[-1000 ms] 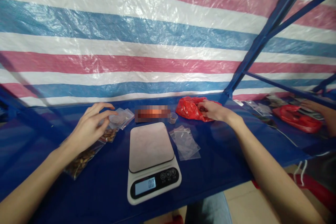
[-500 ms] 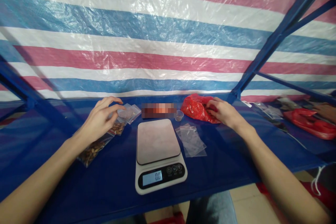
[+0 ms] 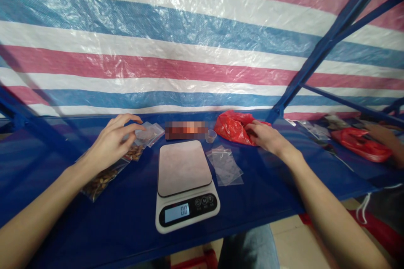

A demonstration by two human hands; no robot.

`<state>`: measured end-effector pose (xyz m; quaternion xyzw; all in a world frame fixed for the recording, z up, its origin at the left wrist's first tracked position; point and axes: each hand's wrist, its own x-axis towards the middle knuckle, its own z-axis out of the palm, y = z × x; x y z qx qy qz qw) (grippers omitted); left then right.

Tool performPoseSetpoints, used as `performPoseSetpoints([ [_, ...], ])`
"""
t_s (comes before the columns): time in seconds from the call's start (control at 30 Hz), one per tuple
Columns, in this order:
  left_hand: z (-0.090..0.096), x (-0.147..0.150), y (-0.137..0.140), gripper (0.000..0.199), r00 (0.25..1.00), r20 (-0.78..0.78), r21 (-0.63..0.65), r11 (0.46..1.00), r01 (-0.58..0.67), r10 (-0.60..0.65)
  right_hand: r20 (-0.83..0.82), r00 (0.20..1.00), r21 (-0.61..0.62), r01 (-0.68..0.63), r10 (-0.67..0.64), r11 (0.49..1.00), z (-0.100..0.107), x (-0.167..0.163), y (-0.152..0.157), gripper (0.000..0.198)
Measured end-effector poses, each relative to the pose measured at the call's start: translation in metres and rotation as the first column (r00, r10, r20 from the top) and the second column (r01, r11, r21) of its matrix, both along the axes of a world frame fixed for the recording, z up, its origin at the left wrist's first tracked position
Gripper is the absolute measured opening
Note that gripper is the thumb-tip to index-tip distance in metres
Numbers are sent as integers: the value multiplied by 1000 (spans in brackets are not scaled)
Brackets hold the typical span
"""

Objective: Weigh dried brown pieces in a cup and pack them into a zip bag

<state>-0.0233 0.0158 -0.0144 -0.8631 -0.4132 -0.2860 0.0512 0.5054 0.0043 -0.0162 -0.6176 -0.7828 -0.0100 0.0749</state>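
Observation:
My left hand (image 3: 115, 138) hovers over the left of the table with fingers curved and apart, holding nothing. Below and beside it lie clear zip bags filled with brown dried pieces (image 3: 105, 178), and empty-looking zip bags (image 3: 152, 133) fan out past its fingertips. On the right, my right hand (image 3: 267, 135) reaches into the mouth of a red plastic bag (image 3: 232, 128). Its fingers are bent together there, and their tips are hidden. Between the hands sits a white digital scale (image 3: 184, 168) reading 0.0, with nothing on its plate.
Flat clear zip bags (image 3: 225, 166) lie right of the scale. A small clear cup (image 3: 211, 136) stands behind it, beside a blurred-out box (image 3: 186, 130). At far right, another person's hand (image 3: 383, 134) is near a second red bag (image 3: 362, 145). Blue frame bars (image 3: 315, 67) flank the table.
The view has shifted slightly, moving everything a little left. My right fingers sit a bit deeper in the red bag's mouth. The left hand keeps its pose.

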Motion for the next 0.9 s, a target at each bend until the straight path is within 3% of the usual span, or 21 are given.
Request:
performPoseSetpoints([
  [0.27,-4,-3,4,33,1000,-3,33,999,22,-22,-100,993,38,-66,69,997,-4,4,9,28],
  [0.43,-8,-5,6,35,999,-30,71,996,44,-42,-216,974,240,-14,67,971,6,4,11,21],
  [0.57,-11,-6,8,34,998,-43,85,995,58,-54,-376,918,369,26,123,929,26,-10,11,16],
  [0.63,-11,-6,8,35,998,-44,89,995,53,-49,-449,871,352,-32,199,935,38,-24,11,15],
  [0.73,-10,-7,7,35,999,-38,72,997,31,-28,-496,800,260,-235,338,937,50,-55,9,13],
  [0.9,-6,-7,5,31,999,-40,20,1000,10,-9,-441,756,136,-477,484,868,46,-102,16,14],
])
